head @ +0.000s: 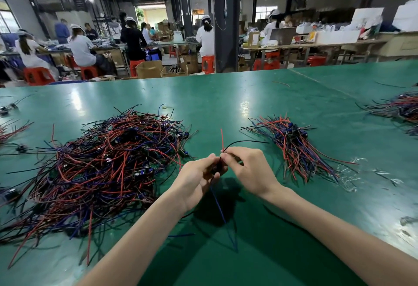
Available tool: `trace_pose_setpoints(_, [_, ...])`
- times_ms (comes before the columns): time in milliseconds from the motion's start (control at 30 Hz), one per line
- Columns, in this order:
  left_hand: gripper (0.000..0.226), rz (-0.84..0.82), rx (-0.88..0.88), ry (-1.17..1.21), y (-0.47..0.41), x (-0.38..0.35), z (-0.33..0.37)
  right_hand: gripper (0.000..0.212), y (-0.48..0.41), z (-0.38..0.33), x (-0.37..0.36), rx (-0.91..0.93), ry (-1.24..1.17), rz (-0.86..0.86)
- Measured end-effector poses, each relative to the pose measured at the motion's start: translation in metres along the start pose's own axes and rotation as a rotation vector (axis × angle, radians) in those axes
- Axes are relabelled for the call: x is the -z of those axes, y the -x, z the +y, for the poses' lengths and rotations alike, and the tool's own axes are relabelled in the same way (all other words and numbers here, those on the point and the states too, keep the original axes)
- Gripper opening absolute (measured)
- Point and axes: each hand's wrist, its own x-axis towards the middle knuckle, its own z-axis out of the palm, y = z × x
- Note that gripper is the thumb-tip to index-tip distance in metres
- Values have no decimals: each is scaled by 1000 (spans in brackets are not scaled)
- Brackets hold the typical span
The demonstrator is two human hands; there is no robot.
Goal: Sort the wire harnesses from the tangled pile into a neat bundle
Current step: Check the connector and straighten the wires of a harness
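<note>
At the far left edge a few stray wires are lying on the green counter. Just right of them the tangled pile of red, black and blue wire harnesses is sprawling across the left half of the counter, its loose ends fanning out toward the near edge. Near the pile's right edge, the left hand is hovering above the counter with its palm turned inward and its fingers curled, pinching one wire harness at a small dark part. From that pinch a red wire is sticking upward, a black wire is arcing off to the right, and a blue wire is hanging down toward the counter. The right hand is meeting the left, fingertips touching, and is pinching the same harness from the other side. Further right, apart from both hands, the sorted bundle is resting on the counter with its blue connectors gathered at the far end and its wires trailing toward the near right. A crumpled clear plastic film is lying beside it, and another heap of wires is sitting at the far right edge.
</note>
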Motion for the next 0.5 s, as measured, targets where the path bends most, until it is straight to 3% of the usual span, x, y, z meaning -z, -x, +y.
trace_pose_setpoints(133, [16, -57, -11, -44, -1, 1, -6, 17, -4, 2, 0, -188, -192, -56])
trace_pose_setpoints(367, [16, -56, -93, -75, -3, 2, -13, 13, -8, 2, 0, -655, -825, -58])
trace_pose_setpoints(500, [14, -44, -116, -72, -4, 1, -15, 11, -13, 5, 6, -745, -941, -40])
